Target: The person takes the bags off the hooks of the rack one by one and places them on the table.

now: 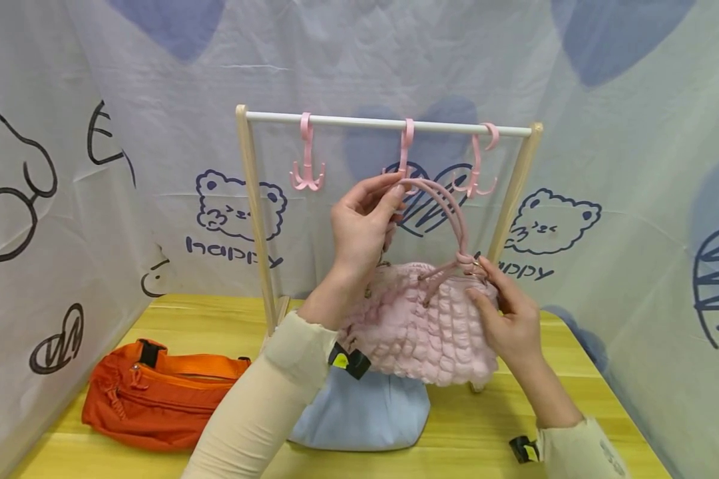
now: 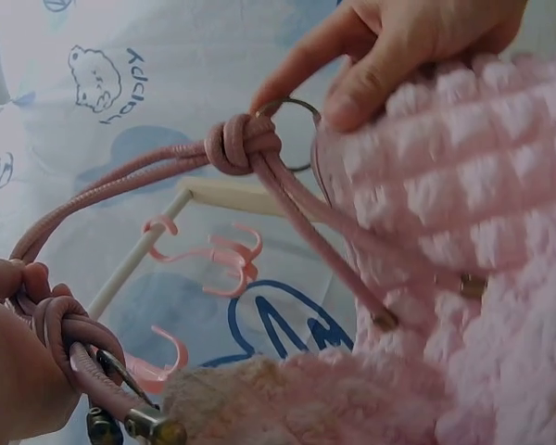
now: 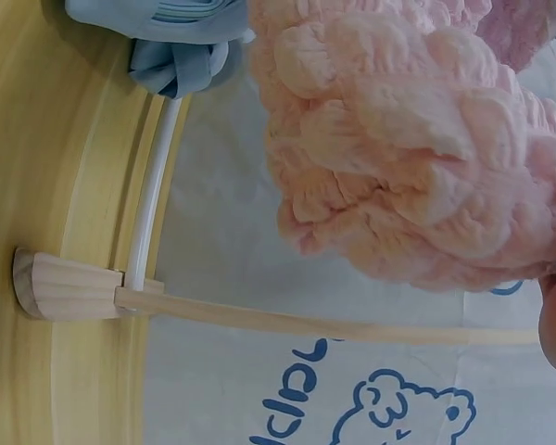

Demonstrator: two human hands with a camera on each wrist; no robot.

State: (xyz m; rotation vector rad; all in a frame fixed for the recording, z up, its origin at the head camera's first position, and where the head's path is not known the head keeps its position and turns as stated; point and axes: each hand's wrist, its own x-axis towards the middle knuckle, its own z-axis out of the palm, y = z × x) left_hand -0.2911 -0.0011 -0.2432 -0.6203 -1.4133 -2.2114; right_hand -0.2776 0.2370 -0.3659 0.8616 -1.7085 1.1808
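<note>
A puffy pink handbag (image 1: 425,332) hangs in the air before the rack. My left hand (image 1: 362,223) grips the top of its cord handles (image 1: 458,213), right by the middle pink hook (image 1: 405,143). On the other side, my right hand (image 1: 512,319) pinches the bag's upper corner between thumb and fingers. The left wrist view has the right hand's index fingertip at a metal ring (image 2: 306,116) beside the handle knot (image 2: 241,146). Seen from the right wrist, the quilted bag (image 3: 389,158) fills the upper right.
A white rail (image 1: 359,121) on wooden posts carries two more pink hooks, a left hook (image 1: 307,159) and a right hook (image 1: 476,163). On the yellow wooden table (image 1: 479,439) lie a light blue bag (image 1: 371,416) under the handbag and an orange waist bag (image 1: 156,406) at left.
</note>
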